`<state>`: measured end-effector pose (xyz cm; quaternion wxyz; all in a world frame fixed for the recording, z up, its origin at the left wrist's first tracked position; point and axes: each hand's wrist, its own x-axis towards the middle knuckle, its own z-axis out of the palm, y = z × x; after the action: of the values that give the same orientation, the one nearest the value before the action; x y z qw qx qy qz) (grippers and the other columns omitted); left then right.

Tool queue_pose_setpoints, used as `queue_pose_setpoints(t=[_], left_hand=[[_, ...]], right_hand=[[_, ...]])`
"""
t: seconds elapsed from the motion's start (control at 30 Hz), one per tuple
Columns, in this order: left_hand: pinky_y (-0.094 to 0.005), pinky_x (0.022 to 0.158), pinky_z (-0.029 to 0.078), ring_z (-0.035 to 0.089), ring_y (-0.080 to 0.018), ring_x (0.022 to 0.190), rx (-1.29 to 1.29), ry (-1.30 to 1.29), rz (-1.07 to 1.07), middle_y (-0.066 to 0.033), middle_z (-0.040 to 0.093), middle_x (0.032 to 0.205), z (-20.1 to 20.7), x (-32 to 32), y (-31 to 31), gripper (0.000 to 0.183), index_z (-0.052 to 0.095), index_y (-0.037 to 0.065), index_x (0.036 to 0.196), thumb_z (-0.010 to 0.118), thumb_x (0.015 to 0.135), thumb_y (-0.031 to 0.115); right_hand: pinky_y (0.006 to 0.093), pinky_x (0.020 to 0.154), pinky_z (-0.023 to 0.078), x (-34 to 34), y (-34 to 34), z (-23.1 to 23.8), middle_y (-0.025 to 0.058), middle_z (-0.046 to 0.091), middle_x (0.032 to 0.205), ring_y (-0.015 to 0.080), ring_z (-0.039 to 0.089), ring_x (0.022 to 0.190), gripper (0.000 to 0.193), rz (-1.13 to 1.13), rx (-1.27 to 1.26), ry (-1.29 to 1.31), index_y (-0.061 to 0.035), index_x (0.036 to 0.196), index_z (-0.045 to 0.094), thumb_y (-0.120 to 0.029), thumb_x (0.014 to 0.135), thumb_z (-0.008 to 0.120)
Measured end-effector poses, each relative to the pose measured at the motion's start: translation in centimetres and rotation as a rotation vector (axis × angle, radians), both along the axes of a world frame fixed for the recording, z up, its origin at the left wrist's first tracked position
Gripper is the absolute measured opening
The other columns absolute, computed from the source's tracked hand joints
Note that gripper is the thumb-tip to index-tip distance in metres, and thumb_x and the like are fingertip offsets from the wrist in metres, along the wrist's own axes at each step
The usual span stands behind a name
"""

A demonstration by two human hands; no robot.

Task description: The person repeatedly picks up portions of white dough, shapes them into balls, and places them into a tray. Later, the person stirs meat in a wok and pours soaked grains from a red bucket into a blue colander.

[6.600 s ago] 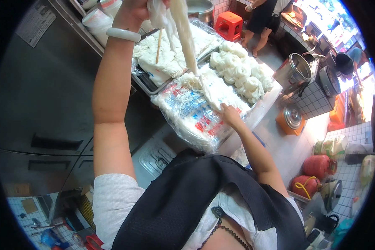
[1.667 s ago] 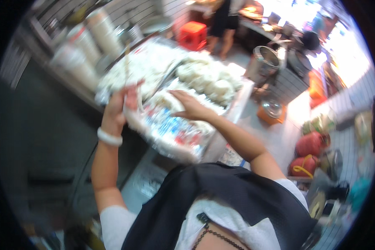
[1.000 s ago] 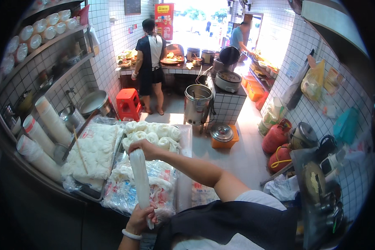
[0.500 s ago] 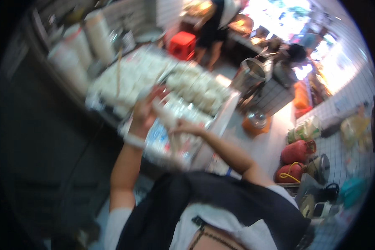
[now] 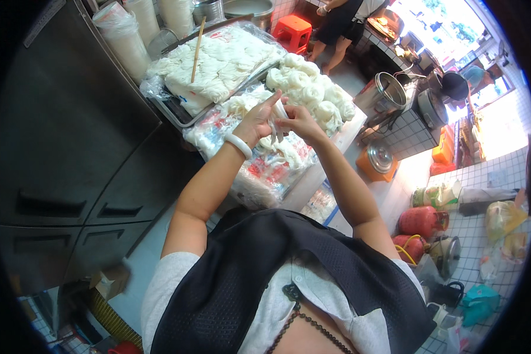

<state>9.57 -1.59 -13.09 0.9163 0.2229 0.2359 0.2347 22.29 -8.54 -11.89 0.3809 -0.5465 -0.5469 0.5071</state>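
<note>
White rice noodles (image 5: 279, 120), a short strip, hang between my two hands over the low table. My left hand (image 5: 257, 123), with a white bangle at its wrist, holds one side, its thumb pointing up. The fingers of my right hand (image 5: 302, 125) pinch the other side. Beneath them, loose noodles (image 5: 286, 152) lie on crumpled clear plastic with red and blue print. Several coiled noodle bundles (image 5: 310, 88) are piled just beyond my right hand. Farther left, a metal tray (image 5: 186, 121) bears a wide heap of noodles (image 5: 224, 62) with a wooden stick (image 5: 198, 50) resting on top.
Dark cabinet doors (image 5: 59, 135) stand at the left. Stacked white containers (image 5: 121, 41) line the back left. Past the table are a red stool (image 5: 292, 33), a tall metal pot (image 5: 382, 94) and an orange lidded tub (image 5: 379, 160). Red gas cylinders (image 5: 422, 220) stand right. A person works at the back.
The longer noodle strands that hung between my hands now look shorter and gathered. Both hands have come closer together, and the view has shifted and sharpened.
</note>
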Motion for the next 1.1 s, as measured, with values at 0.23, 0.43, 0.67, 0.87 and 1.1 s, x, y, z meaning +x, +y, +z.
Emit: queue_pose_setpoints(t=[0.23, 0.43, 0.67, 0.87, 1.1], left_hand=[[-0.0516, 0.069, 0.045, 0.057, -0.0269, 0.079, -0.077, -0.206, 0.015, -0.0138, 0.057, 0.091, -3.0, 0.4, 0.1, 0.050, 0.049, 0.003, 0.106, 0.040, 0.086, 0.049], [-0.0414, 0.077, 0.042, 0.052, -0.0299, 0.096, -0.091, -0.004, -0.087, -0.0132, 0.053, 0.103, -4.5, 0.3, -3.1, 0.074, 0.046, 0.003, 0.111, 0.028, 0.079, 0.067], [-0.0435, 0.082, 0.041, 0.052, -0.0302, 0.098, -0.263, -0.137, 0.166, -0.0181, 0.054, 0.105, -6.1, 1.0, -5.2, 0.081, 0.049, 0.002, 0.108, 0.040, 0.070, 0.073], [-0.0262, 0.048, 0.042, 0.046, -0.0076, 0.046, -0.515, -0.128, 0.113, 0.0051, 0.044, 0.049, -4.5, -1.0, -1.1, 0.010, 0.048, 0.011, 0.076, 0.049, 0.085, 0.015], [-0.0195, 0.043, 0.035, 0.038, -0.0038, 0.040, -0.453, -0.177, -0.085, 0.0077, 0.039, 0.047, 2.3, -0.6, -6.9, 0.008, 0.049, 0.009, 0.078, 0.051, 0.084, 0.014]], right_hand=[[0.0226, 0.049, 0.041, 1.3, 0.5, 0.8, 0.0012, 0.054, 0.064, 0.0097, 0.052, 0.057, 0.018, -0.027, -0.201, -0.090, -0.0006, 0.081, 0.055, -0.019, 0.083, 0.055], [0.0259, 0.046, 0.038, 1.7, 1.1, 1.3, 0.0028, 0.052, 0.060, 0.0107, 0.046, 0.052, 0.026, -0.140, -0.122, -0.136, 0.0032, 0.074, 0.059, -0.021, 0.081, 0.054], [0.0402, 0.061, 0.045, -0.9, -1.6, 2.1, 0.0233, 0.058, 0.072, 0.0347, 0.058, 0.065, 0.036, -0.022, 0.132, -0.708, 0.0033, 0.079, 0.058, -0.032, 0.078, 0.054], [0.0334, 0.062, 0.047, 2.0, -4.9, 2.3, 0.0136, 0.062, 0.072, 0.0248, 0.061, 0.067, 0.033, 0.003, 0.310, -0.514, -0.0052, 0.104, 0.055, -0.024, 0.078, 0.059], [0.0340, 0.096, 0.032, -2.1, -1.2, -3.1, 0.0147, 0.043, 0.125, 0.0231, 0.040, 0.117, 0.071, -0.204, 0.690, -0.104, -0.0076, 0.127, 0.035, -0.023, 0.068, 0.071]])
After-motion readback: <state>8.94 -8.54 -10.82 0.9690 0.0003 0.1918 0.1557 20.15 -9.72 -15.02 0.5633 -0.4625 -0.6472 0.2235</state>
